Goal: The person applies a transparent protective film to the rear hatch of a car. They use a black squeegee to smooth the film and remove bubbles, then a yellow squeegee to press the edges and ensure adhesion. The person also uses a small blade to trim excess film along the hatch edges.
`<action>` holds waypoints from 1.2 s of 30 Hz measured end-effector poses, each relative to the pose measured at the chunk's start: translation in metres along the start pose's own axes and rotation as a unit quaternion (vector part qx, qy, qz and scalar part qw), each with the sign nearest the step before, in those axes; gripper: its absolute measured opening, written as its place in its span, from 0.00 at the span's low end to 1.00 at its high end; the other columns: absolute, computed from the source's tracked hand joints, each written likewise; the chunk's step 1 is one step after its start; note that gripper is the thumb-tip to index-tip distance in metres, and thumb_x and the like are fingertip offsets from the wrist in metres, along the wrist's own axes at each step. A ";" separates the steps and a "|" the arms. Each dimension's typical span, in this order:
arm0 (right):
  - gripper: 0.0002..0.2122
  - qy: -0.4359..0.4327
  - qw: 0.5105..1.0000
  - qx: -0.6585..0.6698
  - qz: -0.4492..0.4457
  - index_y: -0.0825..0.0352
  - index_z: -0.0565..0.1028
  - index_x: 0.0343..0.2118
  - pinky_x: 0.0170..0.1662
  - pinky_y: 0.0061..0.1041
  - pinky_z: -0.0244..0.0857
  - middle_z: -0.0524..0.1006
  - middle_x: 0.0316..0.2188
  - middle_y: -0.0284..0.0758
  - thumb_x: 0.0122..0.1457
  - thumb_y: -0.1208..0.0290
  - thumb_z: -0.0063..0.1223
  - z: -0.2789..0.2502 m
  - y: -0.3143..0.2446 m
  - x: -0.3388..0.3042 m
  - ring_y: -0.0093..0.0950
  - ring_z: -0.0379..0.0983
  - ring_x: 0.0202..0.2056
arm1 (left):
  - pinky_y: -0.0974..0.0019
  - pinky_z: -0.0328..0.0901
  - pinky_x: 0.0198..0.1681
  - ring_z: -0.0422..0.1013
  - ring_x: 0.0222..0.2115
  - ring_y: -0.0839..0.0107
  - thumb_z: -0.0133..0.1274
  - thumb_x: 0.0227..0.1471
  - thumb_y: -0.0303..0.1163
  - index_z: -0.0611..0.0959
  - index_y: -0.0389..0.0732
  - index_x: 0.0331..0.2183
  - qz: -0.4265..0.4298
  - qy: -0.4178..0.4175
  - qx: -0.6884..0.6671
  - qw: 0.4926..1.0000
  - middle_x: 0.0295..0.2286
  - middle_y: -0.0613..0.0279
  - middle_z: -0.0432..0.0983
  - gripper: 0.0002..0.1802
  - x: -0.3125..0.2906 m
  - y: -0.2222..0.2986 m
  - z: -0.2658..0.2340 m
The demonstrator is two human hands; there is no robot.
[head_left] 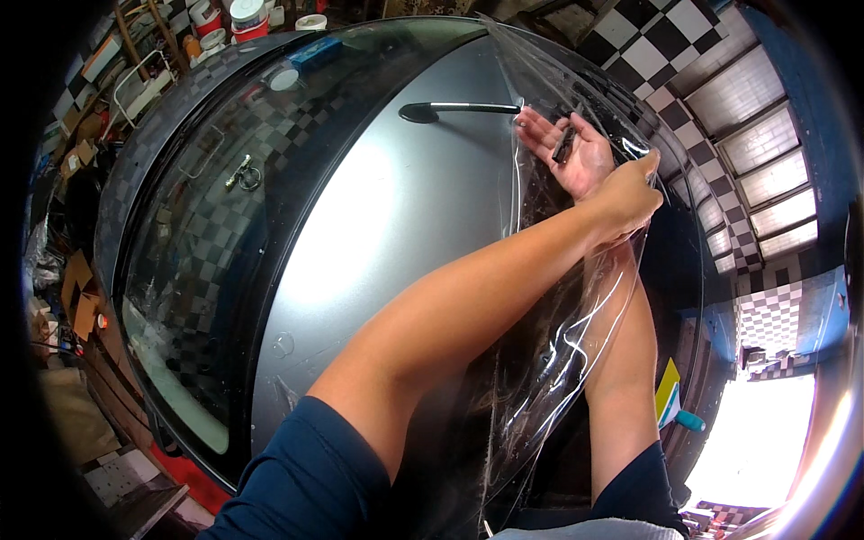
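A sheet of clear plastic film (pixel 549 360) hangs in creases over the right part of a silver car roof (pixel 396 207). My left hand (pixel 632 196) is closed on the film's bunched right side, its forearm crossing above my right arm. Beside it, my right hand (pixel 576 155) is turned palm up, fingers stretched toward the roof antenna. A small black oblong piece (pixel 564 144) is held across that palm near the thumb; its exact kind cannot be made out. The antenna (pixel 463 109) has a black base on the roof and a rod reaching toward my fingertips.
Dark car glass (pixel 216 189) curves along the left, reflecting checkered tiles. A yellow-bladed squeegee with a teal handle (pixel 689 420) is by my right elbow. Buckets (pixel 249 18) and a cardboard box (pixel 81 292) stand among clutter beyond the car. A bright doorway lies lower right.
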State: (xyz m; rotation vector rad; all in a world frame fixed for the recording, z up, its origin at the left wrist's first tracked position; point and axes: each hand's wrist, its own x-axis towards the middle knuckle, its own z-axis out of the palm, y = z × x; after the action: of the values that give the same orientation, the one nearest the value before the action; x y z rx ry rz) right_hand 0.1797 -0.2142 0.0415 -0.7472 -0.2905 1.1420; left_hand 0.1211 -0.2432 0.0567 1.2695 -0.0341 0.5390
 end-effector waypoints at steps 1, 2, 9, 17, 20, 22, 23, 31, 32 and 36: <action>0.17 -0.010 1.000 0.005 -0.001 0.76 0.67 0.27 0.60 0.51 0.48 0.58 0.53 0.62 0.64 0.67 0.29 -0.003 0.000 0.001 0.55 0.55 0.56 | 0.74 0.58 0.24 0.62 0.21 0.79 0.47 0.43 0.18 0.60 0.38 0.58 -0.016 -0.007 -0.009 1.000 0.21 0.66 0.66 0.37 -0.002 0.003 -0.001; 0.17 -0.020 1.000 0.010 -0.001 0.76 0.66 0.27 0.60 0.50 0.48 0.58 0.53 0.62 0.64 0.67 0.29 -0.005 0.000 0.001 0.54 0.56 0.56 | 0.74 0.58 0.24 0.62 0.21 0.79 0.47 0.43 0.18 0.60 0.37 0.58 -0.031 -0.014 -0.018 0.999 0.21 0.66 0.66 0.37 -0.004 0.006 -0.002; 0.15 -0.046 0.998 0.045 -0.008 0.75 0.66 0.24 0.59 0.48 0.52 0.59 0.53 0.62 0.63 0.69 0.32 -0.005 -0.001 0.001 0.52 0.58 0.55 | 0.74 0.58 0.23 0.62 0.20 0.78 0.47 0.43 0.18 0.61 0.36 0.58 -0.036 -0.002 -0.006 0.999 0.20 0.66 0.67 0.37 -0.001 0.001 -0.001; 0.15 -0.046 0.999 0.005 -0.009 0.71 0.69 0.25 0.57 0.50 0.54 0.64 0.50 0.58 0.63 0.67 0.32 -0.010 -0.001 0.002 0.51 0.61 0.53 | 0.62 0.65 0.32 0.72 0.29 0.61 0.49 0.42 0.26 0.71 0.34 0.48 -0.044 0.011 0.105 0.993 0.29 0.50 0.74 0.26 -0.009 0.013 -0.002; 0.14 -0.037 0.999 0.028 -0.014 0.71 0.68 0.25 0.55 0.48 0.58 0.66 0.48 0.57 0.63 0.68 0.34 -0.011 -0.001 0.004 0.50 0.62 0.52 | 0.62 0.66 0.32 0.74 0.28 0.59 0.53 0.41 0.30 0.76 0.33 0.34 -0.017 0.030 0.215 0.976 0.27 0.48 0.75 0.15 -0.014 0.021 -0.006; 0.12 -0.013 0.999 0.033 -0.031 0.70 0.67 0.25 0.54 0.45 0.60 0.67 0.47 0.56 0.63 0.69 0.36 -0.010 0.000 0.005 0.48 0.64 0.51 | 0.64 0.66 0.31 0.73 0.26 0.61 0.55 0.41 0.31 0.77 0.33 0.28 -0.003 0.032 0.264 0.964 0.23 0.51 0.75 0.12 -0.019 0.028 -0.008; 0.12 0.005 0.999 0.030 -0.042 0.70 0.67 0.25 0.53 0.43 0.62 0.67 0.47 0.56 0.62 0.70 0.38 -0.010 -0.001 0.004 0.47 0.65 0.50 | 0.63 0.66 0.31 0.73 0.26 0.59 0.56 0.41 0.32 0.78 0.34 0.27 -0.002 0.025 0.280 0.960 0.24 0.51 0.75 0.11 -0.023 0.032 -0.009; 0.08 0.067 0.997 0.015 -0.041 0.69 0.67 0.27 0.45 0.32 0.71 0.70 0.44 0.52 0.60 0.72 0.45 -0.007 -0.001 0.002 0.42 0.71 0.45 | 0.61 0.66 0.32 0.74 0.28 0.56 0.57 0.43 0.31 0.79 0.35 0.25 0.108 0.002 0.349 0.931 0.23 0.51 0.76 0.09 -0.046 0.034 -0.017; 0.07 0.070 0.997 0.004 -0.044 0.70 0.67 0.28 0.44 0.30 0.71 0.70 0.43 0.52 0.61 0.72 0.44 -0.007 0.000 0.003 0.40 0.71 0.44 | 0.61 0.66 0.32 0.74 0.28 0.56 0.57 0.42 0.31 0.78 0.35 0.25 0.117 0.002 0.341 0.933 0.24 0.51 0.76 0.08 -0.048 0.036 -0.020; 0.07 0.066 0.997 -0.014 -0.045 0.72 0.66 0.34 0.36 0.23 0.70 0.70 0.41 0.51 0.62 0.71 0.42 -0.007 0.002 0.004 0.33 0.70 0.36 | 0.61 0.66 0.34 0.72 0.30 0.54 0.56 0.42 0.29 0.78 0.35 0.25 0.149 0.022 0.314 0.938 0.27 0.49 0.74 0.08 -0.046 0.038 -0.016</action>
State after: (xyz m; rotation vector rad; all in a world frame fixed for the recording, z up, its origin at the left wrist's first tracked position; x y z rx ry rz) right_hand 0.1839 -0.2131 0.0343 -0.8229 -0.2273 1.0002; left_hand 0.0618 -0.2385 0.0710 1.8915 -0.0167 0.8828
